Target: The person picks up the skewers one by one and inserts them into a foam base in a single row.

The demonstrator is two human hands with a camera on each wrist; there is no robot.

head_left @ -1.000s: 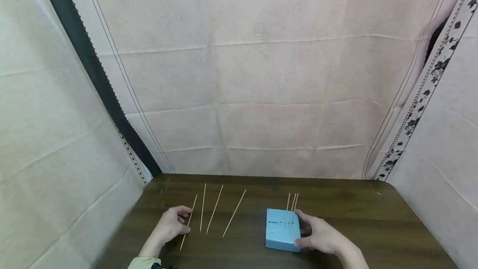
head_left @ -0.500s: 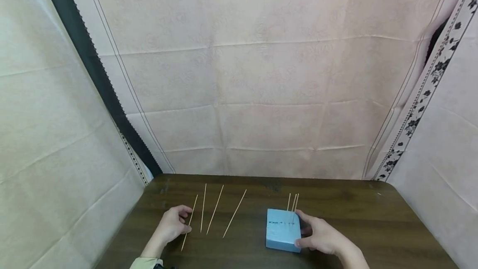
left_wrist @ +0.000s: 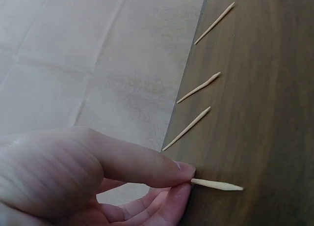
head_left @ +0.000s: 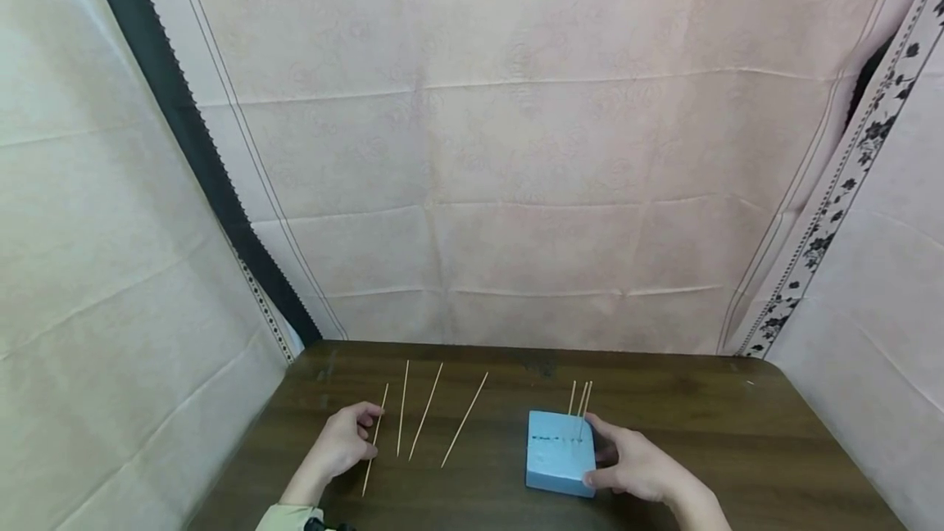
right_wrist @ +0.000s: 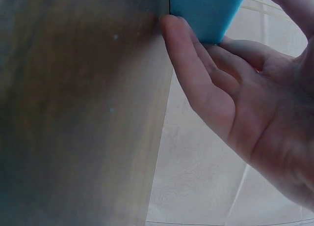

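Note:
My left hand (head_left: 339, 442) pinches the leftmost thin bamboo skewer (head_left: 367, 474) between thumb and fingers. In the left wrist view the pointed end of this skewer (left_wrist: 218, 185) sticks out past the fingertips. To its right, three more skewers (head_left: 425, 412) lie apart on the table, roughly lengthwise. My right hand (head_left: 637, 465) grips a light blue block (head_left: 559, 469) at its right side, thumb near the front corner. Three thin sticks (head_left: 571, 398) stand upright in the block's top, near a row of dark marks. The right wrist view shows fingers against the blue block (right_wrist: 203, 14).
The dark wooden table (head_left: 686, 400) extends around both hands and behind the block. Pale cloth (head_left: 546, 187) hangs behind its far edge, with further cloth panels at the left (head_left: 111, 310) and right (head_left: 870, 310).
The near end of the skewer in my left hand has swung slightly to the right. The right hand and the block stay in place; the head view shifts slightly.

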